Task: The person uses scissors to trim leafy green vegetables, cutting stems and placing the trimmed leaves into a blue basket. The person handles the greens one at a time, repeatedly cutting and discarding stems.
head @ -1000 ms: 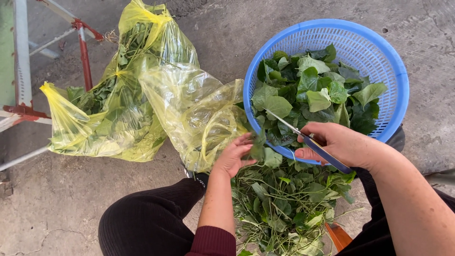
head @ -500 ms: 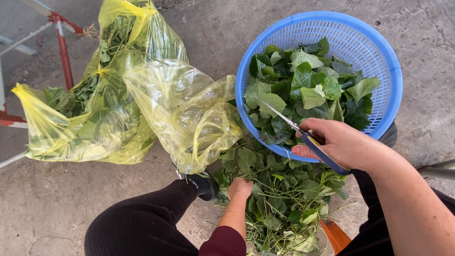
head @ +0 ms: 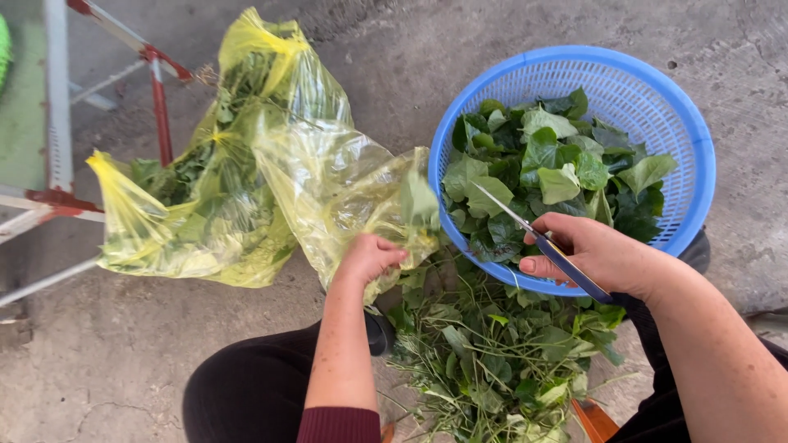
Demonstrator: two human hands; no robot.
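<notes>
Partly hidden, left hand [head: 369, 256] grip clamped on yellow bag [head: 328, 189], right hand [head: 595, 254] closed around scissors [head: 538, 238], handles covered.

You are looking down on a rough grey concrete floor [head: 394, 49], mottled and pitted, with fine hairline cracks running through it near the lower left corner. Daylight falls evenly across it, soft and without hard shadows (so it reads as an outdoor or open spot). At your far left stands a white-painted metal frame with rusty red joints [head: 57, 123]; its thin bars cross at angles and rest on the concrete. Behind that frame lies a pale green flat surface [head: 20, 107], partly cut off by the picture's edge. A small dark pit marks the concrete at the upper right.
</notes>
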